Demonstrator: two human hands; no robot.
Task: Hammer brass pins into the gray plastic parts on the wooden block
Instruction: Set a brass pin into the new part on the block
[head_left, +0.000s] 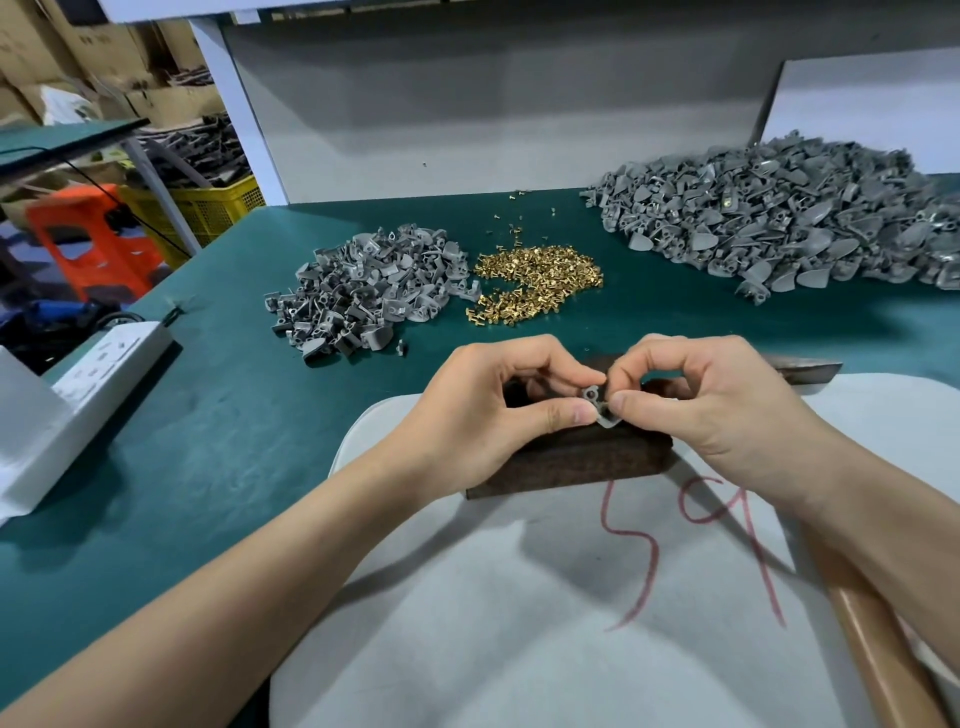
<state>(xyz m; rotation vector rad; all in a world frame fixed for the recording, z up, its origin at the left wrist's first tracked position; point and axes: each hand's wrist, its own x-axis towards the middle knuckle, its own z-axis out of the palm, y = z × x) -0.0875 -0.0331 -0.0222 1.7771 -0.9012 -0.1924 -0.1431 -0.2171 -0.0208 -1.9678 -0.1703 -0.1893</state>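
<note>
Both hands meet over a dark wooden block (582, 460) that lies on a white board. My left hand (498, 410) and my right hand (711, 400) pinch one small gray plastic part (598, 402) between thumbs and fingertips, just above the block's top. A heap of brass pins (540, 283) lies on the green mat behind the hands. No pin is visible in my fingers. A hammer lies to the right, its metal head (810, 370) behind my right hand and its wooden handle (878, 644) running to the lower right.
A small pile of gray parts (363, 291) lies left of the pins; a large pile (789, 218) fills the back right. The white board (519, 613) has red marks. A white box (78, 384) sits at the left edge of the mat.
</note>
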